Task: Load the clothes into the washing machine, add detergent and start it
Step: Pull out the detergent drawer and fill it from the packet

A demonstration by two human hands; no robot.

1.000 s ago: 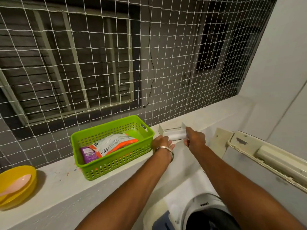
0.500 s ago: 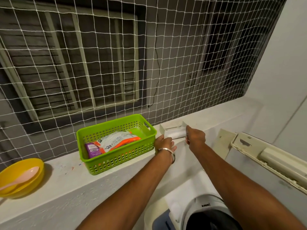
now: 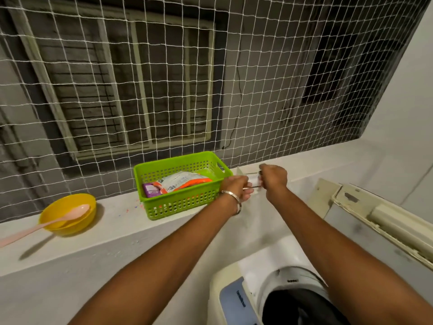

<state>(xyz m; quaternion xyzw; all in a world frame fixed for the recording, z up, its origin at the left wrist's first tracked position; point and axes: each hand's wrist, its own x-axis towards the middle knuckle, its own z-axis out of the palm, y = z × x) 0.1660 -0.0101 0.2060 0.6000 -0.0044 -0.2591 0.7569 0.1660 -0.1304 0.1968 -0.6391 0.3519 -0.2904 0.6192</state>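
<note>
Both hands (image 3: 254,184) around white box (image 3: 250,175)

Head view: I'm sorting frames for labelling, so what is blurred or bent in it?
Head view: hands and the white thing between them are motion-smeared; basket and bowl are fairly sharp; the net bows from the wide lens; the spoon casts a soft shadow.

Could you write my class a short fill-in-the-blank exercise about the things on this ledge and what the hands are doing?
1. The pink spoon rests in the ____ bowl.
2. The detergent packet lies inside the ____ basket.
3. Both hands, left hand and right hand, are just to the ____ of the basket.
4. The left wrist wears a ____.

Missing words: yellow; green; right; bracelet
</note>
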